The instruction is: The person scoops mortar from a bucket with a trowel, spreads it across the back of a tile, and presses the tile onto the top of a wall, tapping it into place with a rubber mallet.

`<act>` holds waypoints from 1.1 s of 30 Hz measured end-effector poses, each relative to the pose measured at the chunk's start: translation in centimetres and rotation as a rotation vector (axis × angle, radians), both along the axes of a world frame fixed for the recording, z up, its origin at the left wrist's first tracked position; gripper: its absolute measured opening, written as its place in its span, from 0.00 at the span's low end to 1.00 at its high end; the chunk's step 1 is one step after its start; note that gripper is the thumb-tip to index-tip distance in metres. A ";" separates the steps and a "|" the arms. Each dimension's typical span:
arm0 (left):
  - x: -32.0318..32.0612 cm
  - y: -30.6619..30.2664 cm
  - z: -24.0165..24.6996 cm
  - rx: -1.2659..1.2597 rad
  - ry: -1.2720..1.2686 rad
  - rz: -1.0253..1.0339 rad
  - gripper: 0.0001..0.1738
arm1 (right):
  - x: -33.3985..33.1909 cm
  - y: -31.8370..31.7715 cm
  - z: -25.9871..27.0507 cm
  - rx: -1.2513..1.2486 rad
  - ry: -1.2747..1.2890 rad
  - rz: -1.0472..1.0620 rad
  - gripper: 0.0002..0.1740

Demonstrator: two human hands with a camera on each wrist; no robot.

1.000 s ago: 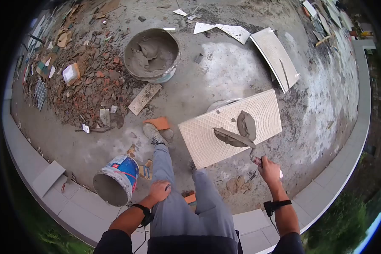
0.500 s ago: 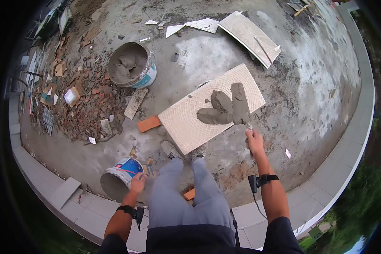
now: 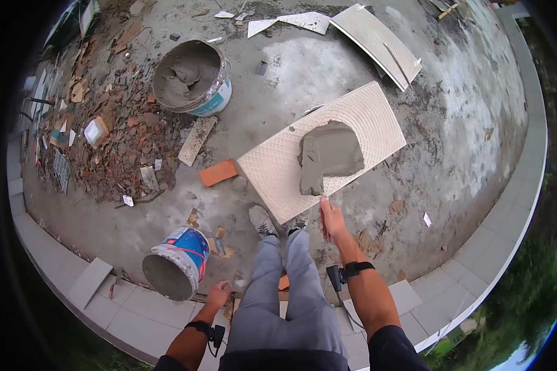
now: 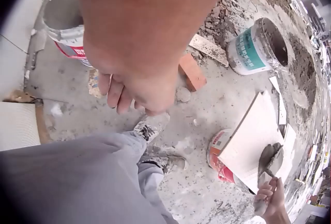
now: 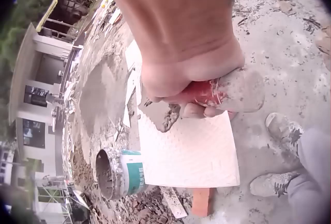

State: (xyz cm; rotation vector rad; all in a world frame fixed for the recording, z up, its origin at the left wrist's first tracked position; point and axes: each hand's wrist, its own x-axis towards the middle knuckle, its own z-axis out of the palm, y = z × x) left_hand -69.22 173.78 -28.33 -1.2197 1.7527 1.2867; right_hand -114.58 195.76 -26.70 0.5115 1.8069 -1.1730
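Observation:
My right hand [image 3: 333, 221] grips the handle of a trowel at the near edge of a cream, ridged tile [image 3: 266, 162]. Grey mortar [image 3: 340, 148] lies in one flattened patch on the tile, covering much of the trowel's blade. The red handle [image 5: 209, 93] shows under the fingers in the right wrist view. Beneath the tile stands a bucket [image 4: 213, 154], visible in the left wrist view. Low by the left leg hangs my left hand [image 3: 218, 293], holding nothing, its fingers [image 4: 118, 93] loosely bent.
A mortar-filled bucket [image 3: 213, 99] stands beyond the tile, left of centre. A blue-and-white bucket [image 3: 192, 247] is near my left hand. An orange brick [image 3: 218, 173], rubble [image 3: 136, 136] and stacked tiles [image 3: 377, 43] lie around.
My right hand has moved left along the tile's near edge with the trowel. Separate mortar lumps have become one flatter patch. My left hand has moved down, closer to the body.

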 end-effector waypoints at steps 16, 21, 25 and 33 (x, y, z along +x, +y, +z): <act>-6.7 1.8 1.2 0.047 -0.043 -0.102 0.27 | 5.8 3.7 -5.9 0.229 0.453 0.206 0.23; -5.6 9.8 -0.2 0.199 0.193 -0.458 0.37 | 7.7 5.4 -9.4 0.261 0.474 0.324 0.21; -6.6 12.4 -0.1 0.312 0.053 -0.664 0.42 | 9.0 10.2 -11.8 0.390 0.481 0.481 0.18; -9.2 12.0 1.0 0.437 -0.057 -0.632 0.45 | 8.5 22.8 -3.2 0.590 0.437 0.764 0.16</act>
